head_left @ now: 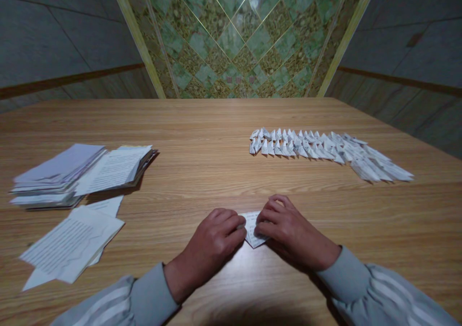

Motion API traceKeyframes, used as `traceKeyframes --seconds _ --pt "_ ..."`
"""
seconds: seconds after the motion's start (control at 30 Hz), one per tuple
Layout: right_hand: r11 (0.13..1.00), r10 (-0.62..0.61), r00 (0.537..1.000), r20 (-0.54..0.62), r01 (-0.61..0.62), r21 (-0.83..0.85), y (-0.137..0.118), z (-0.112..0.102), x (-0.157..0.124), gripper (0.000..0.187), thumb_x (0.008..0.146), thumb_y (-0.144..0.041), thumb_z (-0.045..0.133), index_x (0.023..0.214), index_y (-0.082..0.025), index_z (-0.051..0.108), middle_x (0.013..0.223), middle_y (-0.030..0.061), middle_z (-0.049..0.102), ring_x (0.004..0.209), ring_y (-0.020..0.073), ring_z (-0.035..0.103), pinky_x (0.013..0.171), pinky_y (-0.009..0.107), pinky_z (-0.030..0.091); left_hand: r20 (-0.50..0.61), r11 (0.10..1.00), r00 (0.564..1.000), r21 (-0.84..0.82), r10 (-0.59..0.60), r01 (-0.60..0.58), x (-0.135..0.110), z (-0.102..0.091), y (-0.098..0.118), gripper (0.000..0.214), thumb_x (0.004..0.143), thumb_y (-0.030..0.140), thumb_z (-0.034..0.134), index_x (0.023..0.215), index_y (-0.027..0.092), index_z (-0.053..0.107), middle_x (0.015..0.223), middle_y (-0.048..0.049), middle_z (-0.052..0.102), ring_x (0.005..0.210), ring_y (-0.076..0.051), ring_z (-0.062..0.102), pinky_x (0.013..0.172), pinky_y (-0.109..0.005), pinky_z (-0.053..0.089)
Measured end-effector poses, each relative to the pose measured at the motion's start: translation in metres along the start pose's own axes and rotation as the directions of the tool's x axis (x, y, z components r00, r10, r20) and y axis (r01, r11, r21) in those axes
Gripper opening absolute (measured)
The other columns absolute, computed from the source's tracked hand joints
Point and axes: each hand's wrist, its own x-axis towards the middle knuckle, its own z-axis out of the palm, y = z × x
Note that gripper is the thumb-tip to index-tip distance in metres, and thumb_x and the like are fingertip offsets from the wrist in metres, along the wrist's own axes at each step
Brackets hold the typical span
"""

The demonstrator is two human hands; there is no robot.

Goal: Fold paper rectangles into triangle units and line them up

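Note:
A folded piece of printed paper [253, 230] lies on the wooden table in front of me, its lower edge coming to a point. My left hand [221, 233] has its fingers curled together at the paper's left side. On the other side, my right hand [283, 227] covers the right part of the paper, its fingers bent and pressing on it. Both hands partly hide the paper, so its full outline does not show.
Rows of small folded paper pieces [288, 147] stand at the back right, with flatter folded ones [375, 165] at their right end. To the left are a stack of papers [61, 172], printed sheets [115, 169] beside it and loose sheets [72, 242] nearer me. A tiled wall [241, 37] rises behind the table [195, 172].

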Motion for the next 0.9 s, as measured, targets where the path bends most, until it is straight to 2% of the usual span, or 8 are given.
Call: traceKeyframes --seconds 0.2,0.33,0.43,0.57,0.7,0.9 --pt "0.984 0.013 0.998 0.053 -0.023 0.178 0.009 -0.006 -0.005 0.008 0.093 -0.028 0.064 0.098 -0.026 0.070 0.098 0.0012 0.071 0.096 0.0180 0.056 0.094 0.038 0.033 0.194 1.000 0.981 0.017 -0.011 0.008 -0.007 -0.010 0.010 0.021 0.100 0.019 0.044 0.110 0.016 0.063 0.095 -0.0079 0.069 0.082 -0.022 0.059 0.074 -0.037 0.044" --pt "0.953 0.036 0.997 0.067 -0.054 0.298 0.018 -0.009 -0.008 0.013 0.090 -0.031 0.069 0.101 -0.027 0.072 0.104 0.0009 0.073 0.098 0.0170 0.060 0.094 0.037 0.036 0.296 0.999 0.954 0.022 -0.042 0.038 -0.013 -0.017 0.017 0.031 0.093 0.031 0.059 0.123 0.022 0.058 0.115 -0.0103 0.065 0.098 -0.029 0.058 0.082 -0.044 0.045" --pt "0.929 0.049 0.997 0.051 -0.064 0.363 0.023 -0.007 -0.009 0.009 0.088 -0.031 0.071 0.096 -0.026 0.073 0.102 0.0008 0.074 0.097 0.0164 0.062 0.092 0.035 0.038 0.302 0.999 0.952 0.014 -0.041 0.038 -0.016 -0.018 0.019 0.043 0.088 0.040 0.066 0.127 0.024 0.056 0.122 -0.0120 0.062 0.105 -0.032 0.056 0.085 -0.046 0.045" --pt "0.916 0.097 0.995 0.030 -0.101 0.387 0.022 -0.003 -0.006 0.010 0.091 -0.030 0.067 0.087 -0.023 0.073 0.087 0.0002 0.073 0.087 0.0152 0.062 0.087 0.033 0.039 0.305 1.000 0.952 -0.023 -0.002 0.009 -0.019 -0.018 0.017 0.041 0.090 0.041 0.064 0.127 0.025 0.057 0.129 -0.0110 0.062 0.104 -0.031 0.057 0.084 -0.047 0.047" --pt "0.928 0.134 0.990 0.037 -0.138 0.345 0.016 0.002 -0.003 0.016 0.092 -0.028 0.066 0.079 -0.019 0.067 0.078 -0.0010 0.068 0.082 0.0154 0.058 0.084 0.033 0.037 0.280 0.995 0.959 -0.097 0.034 -0.007 -0.022 -0.018 0.015 0.036 0.091 0.035 0.062 0.125 0.024 0.059 0.134 -0.0088 0.061 0.107 -0.031 0.056 0.088 -0.049 0.047" --pt "0.945 0.231 0.971 0.062 -0.239 0.221 0.003 0.005 0.002 0.012 0.091 -0.025 0.067 0.082 -0.018 0.063 0.082 0.0004 0.065 0.086 0.0175 0.054 0.082 0.033 0.035 0.237 0.983 0.971 -0.171 -0.024 0.066 -0.023 -0.020 0.017 0.029 0.089 0.027 0.063 0.117 0.025 0.064 0.131 -0.0066 0.064 0.109 -0.030 0.055 0.088 -0.048 0.050"
